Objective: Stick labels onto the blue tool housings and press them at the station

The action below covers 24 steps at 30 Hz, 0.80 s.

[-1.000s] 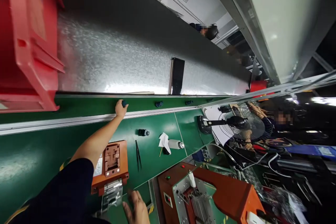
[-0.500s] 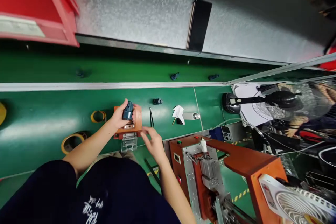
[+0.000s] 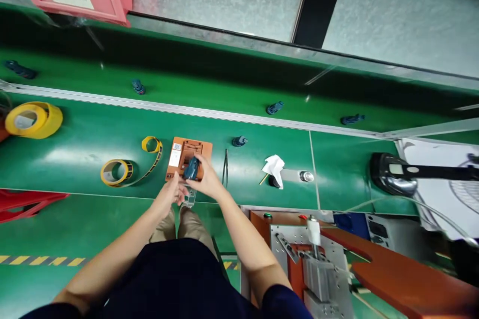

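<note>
My right hand (image 3: 209,180) grips a dark blue plastic housing (image 3: 191,168), thumb and fingers on its sides. The housing lies tilted over the recess of an orange fixture block (image 3: 206,149); whether it is fully seated I cannot tell. At the block's front left corner is my left hand (image 3: 168,196), its fingers partly bent and apart, with nothing visible in them. A clear plastic flap (image 3: 190,198) hangs at the block's front edge, partly behind the left fingers. Black tweezers (image 3: 225,168) and another dark blue housing (image 3: 240,141) lie to the right.
Left of the block are a roll of yellow-edged labels (image 3: 117,172) and yellow tape (image 3: 34,119). A white tissue (image 3: 274,165) lies by a bottle (image 3: 306,176). An orange-framed machine (image 3: 258,219) stands front right. A phone (image 3: 320,5) and a red bin (image 3: 75,0) occupy the shelf.
The dark blue housing has passed from my left hand to my right and come down onto the fixture. My left hand has drawn back to the front corner. The camera view has shifted.
</note>
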### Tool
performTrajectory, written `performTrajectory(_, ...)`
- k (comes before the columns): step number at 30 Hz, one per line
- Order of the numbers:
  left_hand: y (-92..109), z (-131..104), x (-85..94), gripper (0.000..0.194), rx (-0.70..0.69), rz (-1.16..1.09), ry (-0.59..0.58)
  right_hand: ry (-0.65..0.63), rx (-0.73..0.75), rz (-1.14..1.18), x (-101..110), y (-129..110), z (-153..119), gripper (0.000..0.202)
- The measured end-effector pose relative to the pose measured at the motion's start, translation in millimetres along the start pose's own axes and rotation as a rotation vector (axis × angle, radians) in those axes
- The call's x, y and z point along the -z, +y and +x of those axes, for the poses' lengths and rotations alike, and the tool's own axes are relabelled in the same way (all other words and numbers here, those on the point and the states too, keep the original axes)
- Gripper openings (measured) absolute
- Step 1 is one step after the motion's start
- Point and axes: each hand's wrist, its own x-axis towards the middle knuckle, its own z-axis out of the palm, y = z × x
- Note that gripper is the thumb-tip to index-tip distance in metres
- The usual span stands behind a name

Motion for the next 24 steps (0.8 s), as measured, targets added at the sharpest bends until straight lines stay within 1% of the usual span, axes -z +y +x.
performTrajectory(3,-34.2,-4.8,16.1,0.051,-0.319,0.259,0.338,0.022,-0.003,-0.029,-2.2,37.7,34.4,0.087)
performTrajectory(4,-45.5,-4.3,21.1,0.048,-0.398,0.333,0.434,0.016,0.003,-0.046,-2.9,47.8,43.9,0.088)
performTrajectory(5,-56.2,-2.9,25.4,0.05,-0.434,0.385,0.487,0.005,0.019,-0.061,-3.7,56.4,51.2,0.089)
performTrajectory(6,-66.1,-1.0,28.9,0.056,-0.423,0.411,0.488,-0.008,0.041,-0.073,-4.6,63.6,55.9,0.09)
performTrajectory(7,-74.7,1.0,31.4,0.063,-0.381,0.416,0.442,-0.022,0.063,-0.08,-5.5,69.4,58.2,0.09)
performTrajectory(8,-81.6,2.6,33.1,0.069,-0.328,0.404,0.368,-0.034,0.081,-0.083,-6.4,74.2,58.4,0.091)
performTrajectory(10,-89.3,2.6,34.9,0.074,-0.245,0.357,0.236,-0.071,0.108,-0.088,-8.4,81.2,55.3,0.092)
performTrajectory(11,-89.7,0.5,35.4,0.072,-0.23,0.329,0.203,-0.094,0.118,-0.099,-9.4,83.7,53.1,0.093)
performTrajectory(12,-87.6,-2.9,35.7,0.068,-0.233,0.301,0.19,-0.116,0.128,-0.121,-10.5,85.7,51.2,0.094)
performTrajectory(14,-76.4,-12.7,35.9,0.055,-0.251,0.231,0.161,-0.131,0.143,-0.186,-12.2,88.0,48.4,0.091)
performTrajectory(16,-57.9,-22.5,34.6,0.043,-0.247,0.114,0.106,-0.088,0.146,-0.241,-12.1,89.5,45.1,0.08)
performTrajectory(17,-47.0,-25.7,33.1,0.043,-0.229,0.041,0.069,-0.039,0.14,-0.257,-11.1,90.6,41.8,0.073)
performTrajectory(18,-36.0,-27.1,30.8,0.046,-0.203,-0.033,0.029,0.036,0.124,-0.272,-9.4,92.3,36.6,0.065)
performTrajectory(20,-15.2,-23.0,24.2,0.055,-0.17,-0.148,-0.039,0.263,0.049,-0.311,-5.0,99.3,19.1,0.051)
performTrajectory(22,1.8,-9.3,15.7,0.06,-0.178,-0.183,-0.077,0.557,-0.098,-0.377,-2.2,111.8,-6.2,0.042)
performTrajectory(23,8.8,0.3,11.1,0.062,-0.179,-0.18,-0.081,0.652,-0.195,-0.409,-2.4,119.8,-20.0,0.041)
performTrajectory(24,15.0,11.0,6.6,0.064,-0.17,-0.171,-0.077,0.715,-0.274,-0.445,-4.1,128.3,-33.2,0.042)
